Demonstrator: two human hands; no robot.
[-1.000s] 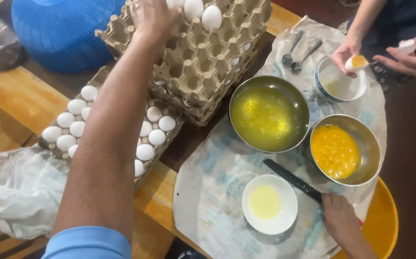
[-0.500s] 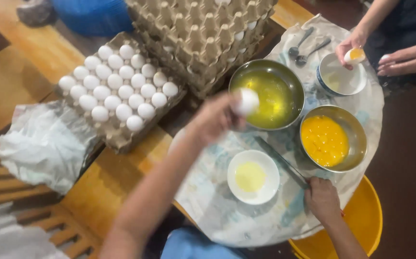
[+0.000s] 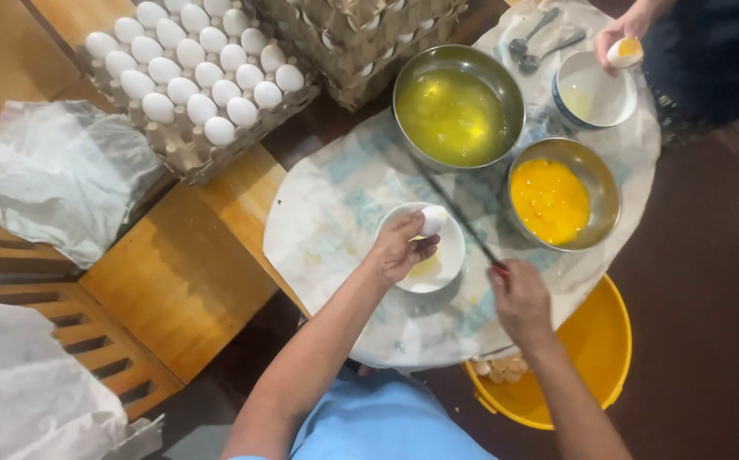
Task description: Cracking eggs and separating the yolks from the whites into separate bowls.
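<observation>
A: Item one, left hand?

B: Left hand (image 3: 402,247), fingers curled around a white egg (image 3: 431,221), held directly over the small white bowl (image 3: 442,266). That bowl is the reference point for all entries below.

A: Right hand?

B: Right hand (image 3: 519,298), just right of the white bowl, clenched on the red handle end of a knife (image 3: 459,217). The dark blade runs up and left from the hand, passing along the bowl's upper right rim, close to the egg; contact cannot be told.

A: Vessels?

B: Steel bowl of clear egg white (image 3: 458,107), above the white bowl. Steel bowl of yolks (image 3: 562,194), to its right. Blue-and-white bowl (image 3: 595,89), farther up and right, where another person's hand (image 3: 621,38) holds a half shell with yolk. Two spoons (image 3: 540,38) lie beside it.

A: Stock?

B: Tray of white eggs (image 3: 190,72), well to the upper left of the white bowl; stacked cardboard trays (image 3: 361,34) above it. Yellow bucket (image 3: 599,358) below right, shells inside. All bowls stand on a printed cloth (image 3: 335,204).
</observation>
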